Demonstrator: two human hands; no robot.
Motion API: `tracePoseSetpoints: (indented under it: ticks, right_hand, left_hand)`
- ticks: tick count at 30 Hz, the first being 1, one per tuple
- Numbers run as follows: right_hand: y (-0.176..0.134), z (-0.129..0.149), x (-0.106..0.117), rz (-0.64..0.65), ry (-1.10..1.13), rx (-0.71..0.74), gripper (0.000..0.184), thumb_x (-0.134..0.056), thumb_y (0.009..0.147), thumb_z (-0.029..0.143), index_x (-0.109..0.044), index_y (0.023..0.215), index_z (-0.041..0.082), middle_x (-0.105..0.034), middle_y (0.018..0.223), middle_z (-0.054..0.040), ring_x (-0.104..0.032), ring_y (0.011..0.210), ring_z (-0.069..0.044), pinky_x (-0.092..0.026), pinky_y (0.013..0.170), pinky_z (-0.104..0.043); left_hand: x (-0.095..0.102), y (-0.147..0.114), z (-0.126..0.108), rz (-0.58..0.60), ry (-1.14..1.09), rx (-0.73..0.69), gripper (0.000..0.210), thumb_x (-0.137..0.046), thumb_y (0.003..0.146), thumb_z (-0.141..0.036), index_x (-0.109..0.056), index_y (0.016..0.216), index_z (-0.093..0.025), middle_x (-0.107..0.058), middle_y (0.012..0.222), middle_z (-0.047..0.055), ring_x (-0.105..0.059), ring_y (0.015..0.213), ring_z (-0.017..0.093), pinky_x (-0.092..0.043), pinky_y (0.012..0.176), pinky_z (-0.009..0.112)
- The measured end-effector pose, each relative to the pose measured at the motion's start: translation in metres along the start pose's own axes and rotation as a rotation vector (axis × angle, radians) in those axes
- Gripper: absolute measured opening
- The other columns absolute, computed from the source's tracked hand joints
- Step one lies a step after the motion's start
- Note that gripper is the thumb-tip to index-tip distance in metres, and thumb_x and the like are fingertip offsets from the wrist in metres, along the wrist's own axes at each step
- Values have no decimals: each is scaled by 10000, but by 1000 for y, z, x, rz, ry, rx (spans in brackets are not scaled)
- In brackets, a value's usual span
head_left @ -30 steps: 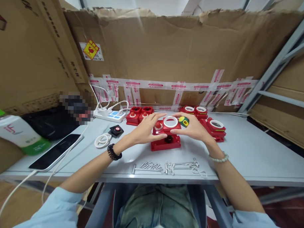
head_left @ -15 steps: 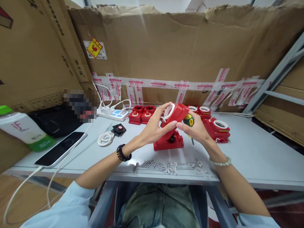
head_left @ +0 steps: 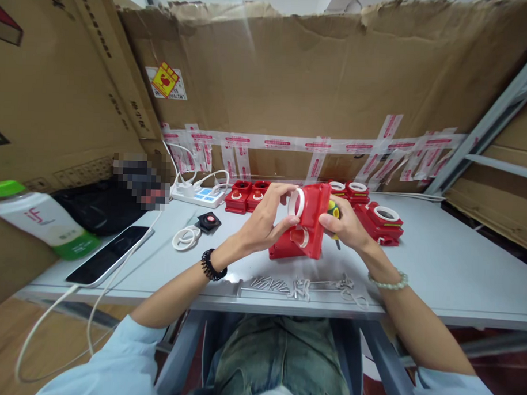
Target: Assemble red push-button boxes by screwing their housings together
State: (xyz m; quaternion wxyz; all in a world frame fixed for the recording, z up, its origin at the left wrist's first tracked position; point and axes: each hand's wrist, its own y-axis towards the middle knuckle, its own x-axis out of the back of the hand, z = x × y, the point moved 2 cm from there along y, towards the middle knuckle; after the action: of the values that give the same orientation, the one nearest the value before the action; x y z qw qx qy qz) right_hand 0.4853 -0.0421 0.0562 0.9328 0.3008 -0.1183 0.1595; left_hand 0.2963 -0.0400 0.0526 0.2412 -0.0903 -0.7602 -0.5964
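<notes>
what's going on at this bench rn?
A person seated at the grey table holds a red plastic cover with a white ring upright between both hands. The left hand grips its ring side; the right hand steadies the back while also holding a green-and-yellow screwdriver. The red base sits below. Screws lie at the table's front edge, more red units behind.

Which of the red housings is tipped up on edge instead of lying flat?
The red housing held between the left hand and right hand, its white-ringed face turned left. The rear pairs and the right one lie flat on the table.
</notes>
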Motion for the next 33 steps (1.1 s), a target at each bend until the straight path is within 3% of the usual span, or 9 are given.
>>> tracePoseSetpoints:
  ticks: [3, 6, 9, 12, 15, 18, 22, 28, 33]
  right_hand:
    - [-1, 5, -1, -77, -137, 114, 539, -759, 665, 480, -584, 1086, 193, -673, 950, -48, -645, 841, -200, -553, 753, -335]
    - [-4, 8, -3, -151, -392, 215, 707, -803, 606, 331, -507, 1242, 232, -637, 1138, -76, -628, 1018, -252, -542, 898, -405]
    - [-5, 7, -8, -84, -669, 315, 686, -726, 641, 219, -501, 1288, 260, -565, 1244, -98, -588, 1120, -281, -554, 887, -425]
    - [-5, 4, -10, -16, -760, 339, 696, -681, 650, 180, -498, 1316, 266, -536, 1266, -104, -585, 1139, -285, -575, 837, -409]
    - [-4, 4, -7, -57, -721, 328, 703, -707, 654, 216, -494, 1323, 261, -551, 1253, -100, -596, 1116, -278, -565, 872, -420]
    - [-3, 5, -4, -123, -641, 331, 724, -746, 648, 284, -483, 1321, 242, -607, 1200, -87, -614, 1064, -268, -548, 901, -434]
    - [-3, 6, -2, -198, -598, 309, 722, -765, 643, 333, -493, 1299, 201, -633, 1188, -104, -627, 1042, -269, -536, 914, -443]
    - [-4, 6, -1, -209, -546, 276, 731, -783, 637, 354, -499, 1298, 224, -652, 1175, -92, -641, 1027, -270, -531, 914, -449]
    - [-4, 6, -5, -179, -609, 326, 720, -777, 652, 333, -485, 1305, 250, -636, 1211, -80, -625, 1062, -272, -531, 924, -447]
  left_hand:
    - [-2, -2, 0, 25, -105, 158, 482, -369, 973, -561, -444, 1257, -179, -546, 1133, 124, -531, 950, 204, -466, 838, 353]
    - [-7, -5, 9, 57, -263, 445, 496, -313, 969, -610, -535, 1068, -178, -589, 995, 86, -543, 871, 187, -452, 780, 329]
    - [-14, -9, 27, 163, -426, 721, 633, -241, 925, -713, -510, 710, -181, -502, 637, 14, -433, 571, 133, -369, 550, 281]
    - [-19, -13, 40, 338, -571, 878, 716, -150, 901, -753, -438, 562, -192, -394, 481, -9, -303, 434, 105, -246, 436, 264]
    - [-13, -14, 41, 244, -440, 857, 714, -174, 930, -706, -504, 579, -179, -510, 533, 32, -444, 507, 135, -368, 502, 279]
    - [-3, -9, 28, 41, -350, 670, 500, -369, 947, -608, -623, 924, -177, -671, 941, 82, -602, 864, 201, -487, 784, 346]
    - [1, -3, 13, 105, -580, 457, 444, -515, 921, -477, -503, 1312, -267, -541, 1372, 99, -548, 1193, 251, -472, 976, 417]
    - [5, 0, 13, 141, -569, 499, 496, -552, 909, -471, -521, 1351, -249, -599, 1301, 107, -609, 1072, 235, -541, 826, 347]
    - [5, -4, 19, 73, -461, 582, 458, -468, 932, -570, -661, 1063, -175, -654, 828, 42, -566, 699, 137, -476, 631, 267]
